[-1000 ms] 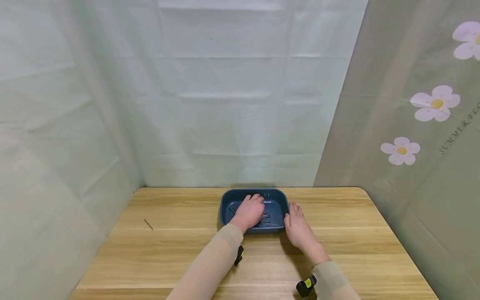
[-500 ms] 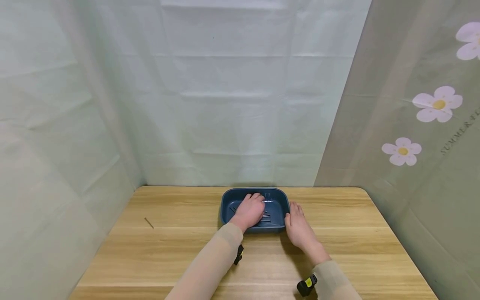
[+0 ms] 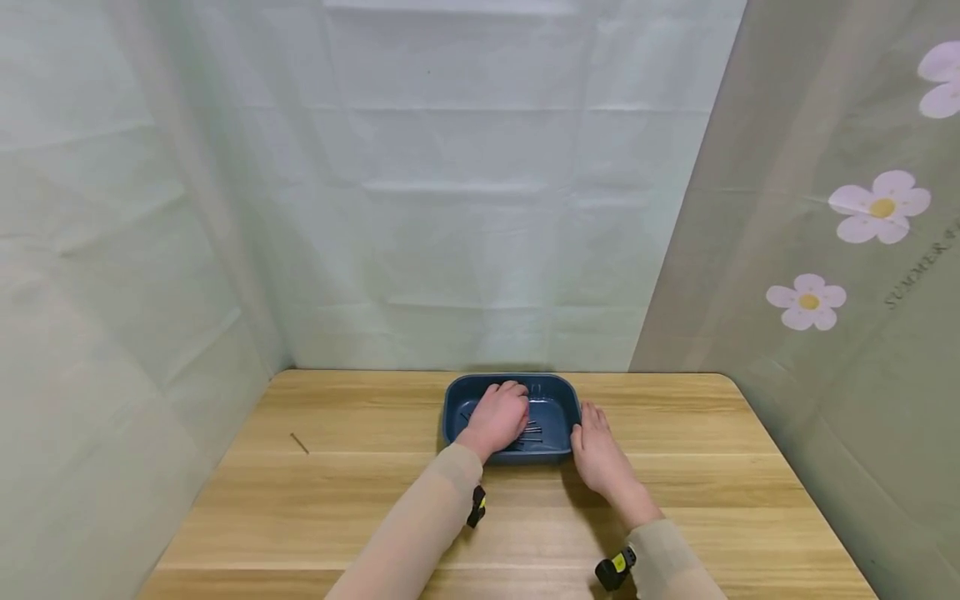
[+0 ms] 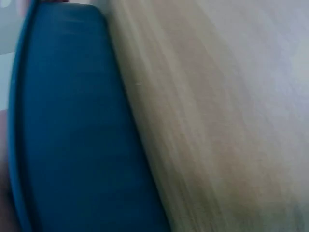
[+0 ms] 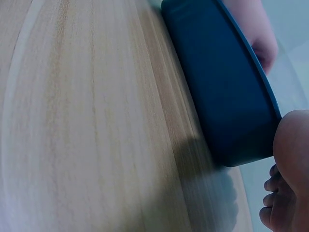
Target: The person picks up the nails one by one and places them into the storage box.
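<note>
In the head view, a dark blue rectangular box [image 3: 557,417] stands near the table's back edge. Several thin dark nails [image 3: 532,430] lie on its floor; they could also be long screws. My left hand [image 3: 498,418] reaches over the front rim into the box, fingers bent down among the nails. Whether it pinches any is hidden under the hand. My right hand [image 3: 600,454] rests along the box's right side with fingers extended, and in the right wrist view it touches the box's corner. The left wrist view mostly shows the box's outer wall [image 4: 77,121].
One loose nail [image 3: 299,442] lies on the wooden table [image 3: 360,500], well left of the box. A pale curtain [image 3: 450,208] hangs behind the table, and a flowered curtain [image 3: 750,208] hangs at the right.
The head view has shifted very slightly. My left hand has moved a touch leftward in the box; my right hand stays against its side.
</note>
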`<control>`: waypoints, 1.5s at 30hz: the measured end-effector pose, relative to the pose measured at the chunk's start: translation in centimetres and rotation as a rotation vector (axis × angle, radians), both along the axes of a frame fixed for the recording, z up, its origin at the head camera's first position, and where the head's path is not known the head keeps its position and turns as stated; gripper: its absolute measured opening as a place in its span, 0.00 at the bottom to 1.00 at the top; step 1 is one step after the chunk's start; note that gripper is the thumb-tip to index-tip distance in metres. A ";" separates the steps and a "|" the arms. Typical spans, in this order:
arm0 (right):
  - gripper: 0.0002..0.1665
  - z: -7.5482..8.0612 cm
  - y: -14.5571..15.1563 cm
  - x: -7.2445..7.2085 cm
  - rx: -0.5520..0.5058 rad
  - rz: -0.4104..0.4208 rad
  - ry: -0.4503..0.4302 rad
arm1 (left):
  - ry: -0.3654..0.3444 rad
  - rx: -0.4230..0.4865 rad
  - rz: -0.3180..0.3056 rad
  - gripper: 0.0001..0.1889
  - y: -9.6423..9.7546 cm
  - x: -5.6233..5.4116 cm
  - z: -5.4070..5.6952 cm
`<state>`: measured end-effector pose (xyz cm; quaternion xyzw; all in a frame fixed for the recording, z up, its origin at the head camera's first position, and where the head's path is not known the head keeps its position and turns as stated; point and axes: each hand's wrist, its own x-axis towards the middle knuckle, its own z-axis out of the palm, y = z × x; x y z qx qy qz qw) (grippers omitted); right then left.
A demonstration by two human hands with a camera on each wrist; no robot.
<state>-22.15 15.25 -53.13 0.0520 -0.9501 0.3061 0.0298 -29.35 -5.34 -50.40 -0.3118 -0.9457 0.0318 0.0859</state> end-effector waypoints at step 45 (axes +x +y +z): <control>0.36 0.3 0.2 0.1 0.025 0.004 -0.047 | -0.131 0.516 0.734 0.16 -31.7 8.7 1.6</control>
